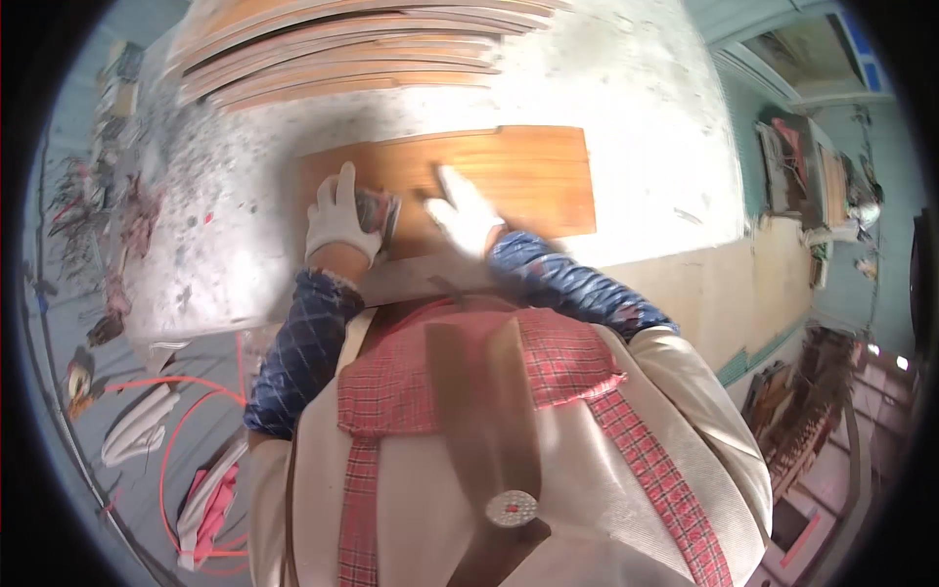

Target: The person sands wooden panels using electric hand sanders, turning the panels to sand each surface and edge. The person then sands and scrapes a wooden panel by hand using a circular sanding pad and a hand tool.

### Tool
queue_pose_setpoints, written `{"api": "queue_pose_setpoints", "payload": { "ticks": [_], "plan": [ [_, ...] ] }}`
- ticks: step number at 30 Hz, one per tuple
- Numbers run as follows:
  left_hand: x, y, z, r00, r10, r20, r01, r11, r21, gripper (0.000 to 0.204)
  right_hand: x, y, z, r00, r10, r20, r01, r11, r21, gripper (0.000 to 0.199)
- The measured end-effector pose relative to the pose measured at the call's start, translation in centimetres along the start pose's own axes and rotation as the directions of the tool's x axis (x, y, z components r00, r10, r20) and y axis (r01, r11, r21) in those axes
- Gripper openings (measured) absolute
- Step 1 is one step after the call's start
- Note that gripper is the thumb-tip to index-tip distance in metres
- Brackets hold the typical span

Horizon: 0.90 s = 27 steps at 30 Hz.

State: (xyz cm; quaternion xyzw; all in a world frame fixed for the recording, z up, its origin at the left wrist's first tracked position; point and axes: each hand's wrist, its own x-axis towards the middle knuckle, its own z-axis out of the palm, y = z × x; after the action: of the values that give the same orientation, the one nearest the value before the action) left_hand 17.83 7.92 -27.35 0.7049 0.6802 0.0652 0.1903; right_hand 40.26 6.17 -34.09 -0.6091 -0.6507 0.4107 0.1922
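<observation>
1. Left hand (pixel 337 215): white glove, near the left end of the board, fingers curled about a small dark-and-red tool (pixel 375 209). Grasp reads as closed around it, though blur hides the tool's exact form.
2. Right hand (pixel 468 210): white glove, released, fingers and thumb spread over the middle of the board; outline smeared. Well apart from the tool.
3. Wooden board (pixel 543 181): orange-brown, flat on the bench directly in front of the person, grain running lengthwise. Far edge shows a small step right of its middle.
4. Forearms: blue patterned sleeve covers, left (pixel 305 342) and right (pixel 577 282), over pale sleeves.
5. Bench (pixel 655 108): whitish top, dark specks, densest to the left of the board.
6. Stack of wooden pieces (pixel 352 64): long, brown, lying on the far part of the bench, beyond the board and apart from it.
7. Person's front: red checked apron (pixel 577 357) with matching straps.
8. Right of the bench: broad tan surface (pixel 704 289).
9. Floor at left: orange-red hose (pixel 176 379) in loops; rolled whitish cloth (pixel 140 428) near it; pink-and-white cloth (pixel 208 504) nearer the person.
</observation>
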Motion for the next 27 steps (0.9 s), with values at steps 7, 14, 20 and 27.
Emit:
{"api": "queue_pose_setpoints", "payload": {
  "ticks": [7, 14, 20, 27],
  "plan": [
    [-1.0, 6.7, 10.2, 0.955, 0.293, 0.045, -0.165, 0.652, -0.74, 0.109, -0.4, -1.3, -3.4, 0.955, 0.149, -0.256, -0.121, 0.985, 0.122, 0.105],
    [-1.5, 6.4, 10.5, 0.731, 0.617, 0.293, -0.1, 0.521, -0.847, 0.038, -1.2, -3.5, -10.5, 0.942, 0.315, -0.119, -0.336, 0.884, -0.326, 0.109],
    [4.6, 4.0, 14.7, 0.874, 0.353, -0.334, -0.465, 0.807, -0.364, 0.037, -1.0, -3.3, -11.9, 0.94, 0.311, -0.142, -0.341, 0.873, -0.349, 0.114],
    [5.9, 2.0, 11.7, 0.836, 0.41, -0.365, -0.397, 0.911, 0.114, 0.051, -4.4, -0.9, -12.5, 0.884, 0.439, -0.162, -0.462, 0.765, -0.449, 0.105]
  ]
}}
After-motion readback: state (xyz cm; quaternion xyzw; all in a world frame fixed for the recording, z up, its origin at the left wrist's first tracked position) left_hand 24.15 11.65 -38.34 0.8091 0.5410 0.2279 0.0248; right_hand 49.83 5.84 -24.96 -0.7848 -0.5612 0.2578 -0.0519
